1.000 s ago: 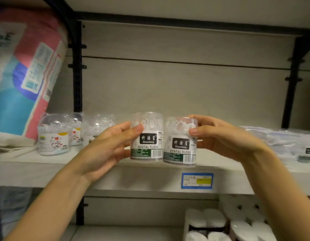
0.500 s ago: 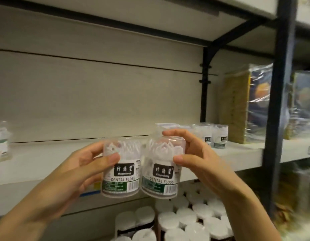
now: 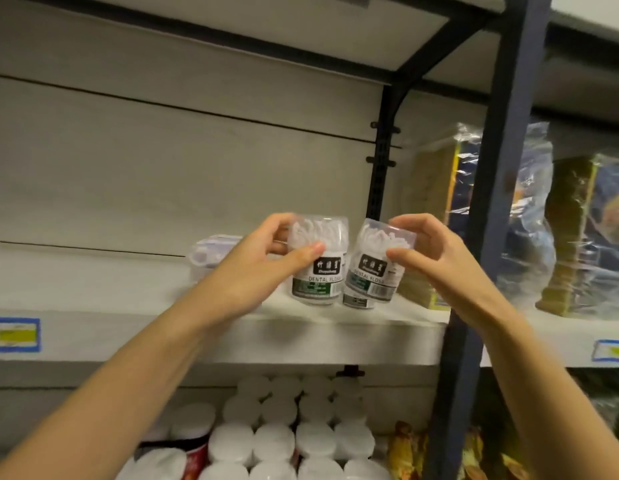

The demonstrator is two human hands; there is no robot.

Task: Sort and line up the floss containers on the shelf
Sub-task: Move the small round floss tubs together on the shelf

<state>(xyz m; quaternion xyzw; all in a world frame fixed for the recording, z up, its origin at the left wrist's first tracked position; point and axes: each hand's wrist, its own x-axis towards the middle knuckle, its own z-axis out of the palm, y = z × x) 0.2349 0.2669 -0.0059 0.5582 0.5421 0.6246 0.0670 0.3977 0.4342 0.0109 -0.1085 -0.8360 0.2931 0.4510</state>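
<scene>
Two clear floss containers with black and green labels are at the right end of the white shelf [image 3: 301, 327]. My left hand [image 3: 256, 271] grips the left container [image 3: 318, 268], which stands roughly upright at the shelf surface. My right hand [image 3: 436, 258] pinches the top of the right container [image 3: 374, 268], which tilts to the right just above a third container [image 3: 358, 301] partly hidden below it. Another clear floss box [image 3: 211, 254] stands behind my left hand, mostly hidden.
A black bracket [image 3: 382, 168] and a dark upright post [image 3: 491, 202] stand just right of the containers. Plastic-wrapped packs [image 3: 530, 220] fill the neighbouring bay. White-lidded jars [image 3: 294, 427] crowd the shelf below. Blue price tags [image 3: 13, 334] mark the shelf edge.
The view has swung right along the shelf. Both hands have carried their containers up and right to the shelf's right end, and the right container now tilts.
</scene>
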